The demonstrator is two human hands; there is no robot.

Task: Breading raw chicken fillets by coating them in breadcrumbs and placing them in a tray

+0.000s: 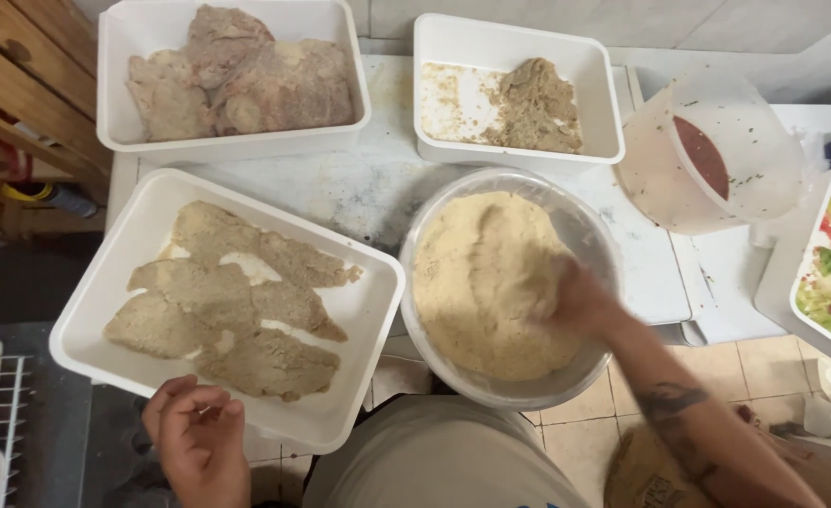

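You were in a working kitchen, prob. a food-prep station. White plastic tubs [119, 113] held raw cutlets [246, 75], another tray [368, 282] held breaded ones, a big bowl [585, 226] held crumbs. A marble-look counter [340, 188], tiled floor [585, 433], a tilted marinade bucket [754, 141] and a salad tray [801, 273] sat w/ them.

Head camera, looking straight down

It hangs close over the white counter [359, 188], with floor tiles along the frame's lower edge.
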